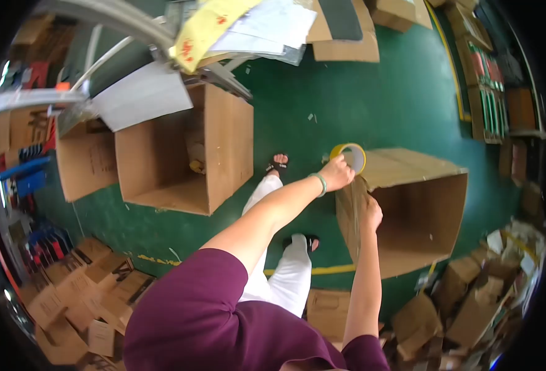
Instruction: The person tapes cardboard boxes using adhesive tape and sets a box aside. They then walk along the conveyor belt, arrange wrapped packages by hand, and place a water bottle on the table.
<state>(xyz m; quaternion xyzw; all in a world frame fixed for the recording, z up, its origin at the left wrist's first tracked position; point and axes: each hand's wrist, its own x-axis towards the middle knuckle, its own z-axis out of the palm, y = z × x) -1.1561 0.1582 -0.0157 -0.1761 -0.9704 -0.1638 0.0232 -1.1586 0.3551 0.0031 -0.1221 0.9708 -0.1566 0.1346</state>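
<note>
A large brown cardboard box lies on the green floor at the right, its open end showing a dark inside. My left hand is closed on a yellow roll of tape just above the box's upper left corner. Below it, my right hand is closed at the box's near left edge, by a strip of tape along that side. What its fingers pinch is too small to make out.
Another open box stands at the left, beside a metal frame with papers. Cardboard pieces pile up at the lower left, and more boxes at the lower right. Shelves with boxes are at the upper right.
</note>
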